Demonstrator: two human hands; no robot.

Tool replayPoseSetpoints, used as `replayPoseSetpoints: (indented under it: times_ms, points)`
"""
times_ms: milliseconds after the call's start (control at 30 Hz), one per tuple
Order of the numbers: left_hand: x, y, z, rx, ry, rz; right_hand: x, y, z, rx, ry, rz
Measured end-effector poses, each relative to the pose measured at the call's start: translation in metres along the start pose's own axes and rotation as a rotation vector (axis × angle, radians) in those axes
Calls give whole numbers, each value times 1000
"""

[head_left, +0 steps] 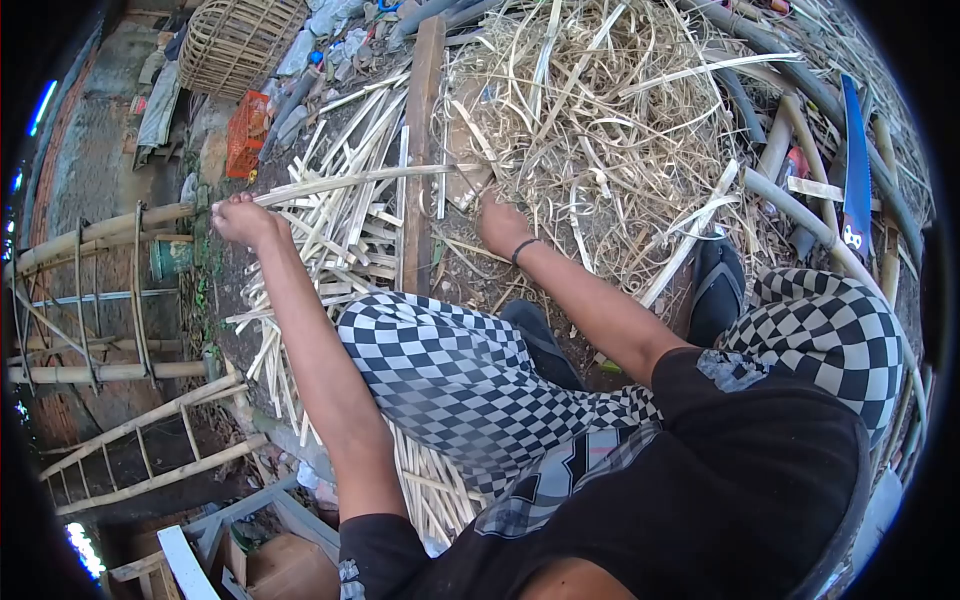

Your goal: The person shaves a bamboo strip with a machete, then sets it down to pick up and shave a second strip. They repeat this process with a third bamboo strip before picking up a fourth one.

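Note:
My left hand [240, 220] is closed on the near end of a long pale bamboo strip [360, 177], held out to the left. The strip crosses above a wooden beam [420, 130] and reaches toward my right hand. My right hand [503, 226], with a dark band on its wrist, is closed on what looks like a small knife [468, 184]. Its thin blade shows beside the strip's far end, while the handle is hidden in my fingers. Beneath the held strip lies a pile of split bamboo strips [345, 225]. A heap of curly shavings [610, 110] spreads beyond my right hand.
A woven basket [240, 45] and a red crate [247, 133] stand at the upper left. Bamboo ladder-like frames [140, 290] are on the left. A long blue blade-shaped object [856, 165] and bamboo poles [810, 215] lie on the right. My checkered trouser legs [440, 370] flank the work.

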State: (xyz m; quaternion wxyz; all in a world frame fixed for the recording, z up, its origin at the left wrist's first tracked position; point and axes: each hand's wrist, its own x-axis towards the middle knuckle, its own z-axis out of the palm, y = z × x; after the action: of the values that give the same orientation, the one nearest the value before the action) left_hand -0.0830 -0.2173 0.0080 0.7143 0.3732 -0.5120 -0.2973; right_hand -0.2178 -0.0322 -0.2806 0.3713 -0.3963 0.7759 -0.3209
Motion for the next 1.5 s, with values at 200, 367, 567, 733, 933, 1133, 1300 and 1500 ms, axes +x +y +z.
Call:
replayPoseSetpoints:
  times_ms: [200,367,567,733,933,1133,1300,1500]
  points:
    - [-1,3,9,-38,-159,31,14,32,-19,-65,-45,37]
    - [-17,29,16,-304,-419,-188,16,41,-19,64,-86,32]
    - [1,15,7,-594,-739,-336,27,32,-15,9,-137,-72]
    - [-21,29,29,-469,-522,-265,1,32,-19,937,-359,82]
    - [-8,24,18,-546,-930,-338,-25,61,-7,657,-186,139]
    - [-37,32,41,-319,-581,-221,-39,1,-59,149,244,-287]
    - [-50,36,53,-308,-435,-131,-48,-15,-48,201,479,-411]
    - [-55,35,58,-338,-413,-122,-20,55,-8,-203,173,-107]
